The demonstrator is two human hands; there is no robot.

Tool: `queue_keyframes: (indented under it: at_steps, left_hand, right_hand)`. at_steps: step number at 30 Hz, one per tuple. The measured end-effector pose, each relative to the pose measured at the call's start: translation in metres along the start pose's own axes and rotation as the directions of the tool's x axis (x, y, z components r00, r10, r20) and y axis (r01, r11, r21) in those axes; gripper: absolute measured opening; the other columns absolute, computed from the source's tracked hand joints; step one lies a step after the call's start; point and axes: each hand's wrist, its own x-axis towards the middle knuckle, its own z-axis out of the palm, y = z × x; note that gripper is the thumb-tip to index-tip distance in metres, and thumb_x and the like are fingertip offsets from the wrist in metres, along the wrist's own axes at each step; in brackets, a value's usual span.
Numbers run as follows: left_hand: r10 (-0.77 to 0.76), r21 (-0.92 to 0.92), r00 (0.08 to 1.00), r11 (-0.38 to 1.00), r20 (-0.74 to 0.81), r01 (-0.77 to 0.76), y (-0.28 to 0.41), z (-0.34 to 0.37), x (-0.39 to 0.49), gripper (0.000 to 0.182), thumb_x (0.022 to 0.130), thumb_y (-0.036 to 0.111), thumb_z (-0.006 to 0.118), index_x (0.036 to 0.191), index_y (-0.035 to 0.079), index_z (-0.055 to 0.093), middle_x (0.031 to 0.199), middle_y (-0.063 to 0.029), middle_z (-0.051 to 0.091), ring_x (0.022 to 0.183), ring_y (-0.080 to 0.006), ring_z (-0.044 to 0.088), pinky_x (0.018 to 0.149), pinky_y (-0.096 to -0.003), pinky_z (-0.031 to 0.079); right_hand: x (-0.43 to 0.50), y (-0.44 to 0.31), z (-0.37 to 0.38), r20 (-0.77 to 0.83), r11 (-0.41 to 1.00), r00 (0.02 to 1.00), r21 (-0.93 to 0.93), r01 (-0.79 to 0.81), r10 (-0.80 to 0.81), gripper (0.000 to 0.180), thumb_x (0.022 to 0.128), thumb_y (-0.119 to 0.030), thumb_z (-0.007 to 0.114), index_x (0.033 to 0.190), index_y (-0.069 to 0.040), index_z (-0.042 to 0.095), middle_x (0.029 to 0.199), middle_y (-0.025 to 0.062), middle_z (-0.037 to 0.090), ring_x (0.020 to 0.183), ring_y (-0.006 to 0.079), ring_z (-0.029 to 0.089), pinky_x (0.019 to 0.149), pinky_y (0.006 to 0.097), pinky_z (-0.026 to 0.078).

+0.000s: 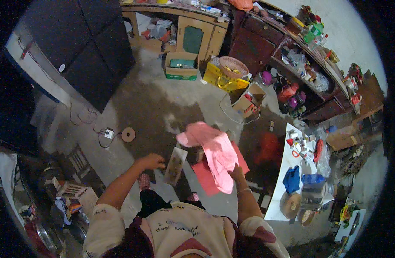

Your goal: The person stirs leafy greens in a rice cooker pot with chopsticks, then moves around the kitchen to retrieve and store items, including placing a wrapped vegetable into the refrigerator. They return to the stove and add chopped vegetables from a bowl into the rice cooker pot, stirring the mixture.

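A pink cloth (218, 151) hangs or lies spread in front of me, over a red flat piece (205, 180). My right hand (237, 172) grips the cloth's lower right edge. Left of the cloth, my left hand (154, 162) is held out with its fingers apart and nothing seen in it. Between that hand and the cloth is a pale rectangular board or panel (175, 166), tilted. What supports the red piece is hidden by the cloth.
To the right stands a white table (276, 200) bearing a blue cloth, a straw-coloured round item and containers. Ahead on the floor are a cardboard box (181, 74), a yellow bag (229, 84) and an open carton (249, 100). A cable with a white socket box (109, 133) lies left.
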Motion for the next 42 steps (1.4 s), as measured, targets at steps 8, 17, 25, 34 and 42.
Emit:
queue_keyframes:
  at_steps: [8, 17, 25, 34, 42]
  left_hand:
    - [-0.162, 0.117, 0.970, 0.976, -0.183, 0.185, -0.120, -0.119, -0.100, 0.053, 0.080, 0.044, 0.060, 0.118, 0.007, 0.056, 0.115, -0.0166, 0.058, 0.107, -0.0334, 0.054, 0.090, -0.0430, 0.043]
    - [-0.237, -0.168, 0.882, 0.969, -0.408, 0.182, -0.230, -0.251, -0.133, 0.046, 0.083, 0.035, 0.063, 0.119, 0.006, 0.055, 0.112, -0.0150, 0.059, 0.099, -0.0247, 0.058, 0.087, -0.0378, 0.046]
    - [-0.006, -0.262, 0.862, 0.954, -0.508, -0.148, -0.181, -0.343, -0.032, 0.035, 0.079, 0.015, 0.063, 0.113, 0.008, 0.058, 0.111, -0.0132, 0.060, 0.102, -0.0267, 0.057, 0.087, -0.0354, 0.044]
    - [0.244, -0.100, 0.709, 0.908, -0.662, -0.406, -0.122, -0.503, 0.105, 0.033, 0.079, 0.011, 0.063, 0.112, 0.008, 0.058, 0.104, -0.0107, 0.062, 0.097, -0.0228, 0.058, 0.084, -0.0348, 0.045]
    - [0.290, -0.086, 0.725, 0.897, -0.625, -0.433, -0.055, -0.648, 0.291, 0.036, 0.078, 0.015, 0.066, 0.112, 0.006, 0.059, 0.105, -0.0086, 0.063, 0.092, -0.0198, 0.059, 0.083, -0.0327, 0.046]
  right_hand:
    - [0.053, -0.148, 0.025, 0.052, 0.952, 0.996, 0.301, 0.054, -0.073, 0.055, 0.078, -0.032, 0.065, 0.122, -0.003, 0.049, 0.111, 0.0211, 0.058, 0.105, 0.0372, 0.055, 0.086, 0.0423, 0.046]
    - [0.140, -0.363, -0.057, 0.096, 0.692, 0.976, 0.718, 0.069, -0.197, 0.047, 0.082, -0.016, 0.067, 0.124, -0.003, 0.050, 0.121, 0.0098, 0.056, 0.109, 0.0173, 0.052, 0.090, 0.0297, 0.043]
    - [0.166, -0.348, -0.153, -0.119, 0.719, 0.993, 0.688, 0.099, -0.023, 0.041, 0.088, -0.018, 0.060, 0.125, -0.005, 0.050, 0.117, 0.0098, 0.058, 0.102, 0.0184, 0.056, 0.085, 0.0307, 0.045]
    - [0.276, -0.303, -0.268, -0.294, 0.497, 0.918, 0.858, 0.129, 0.268, 0.043, 0.087, -0.021, 0.060, 0.125, -0.002, 0.049, 0.101, 0.0079, 0.063, 0.080, 0.0139, 0.060, 0.068, 0.0272, 0.048]
    - [0.442, -0.254, -0.394, -0.461, 0.585, 0.851, 0.773, 0.246, 0.251, 0.050, 0.084, -0.024, 0.065, 0.125, 0.000, 0.047, 0.105, 0.0124, 0.062, 0.093, 0.0194, 0.060, 0.080, 0.0306, 0.047]
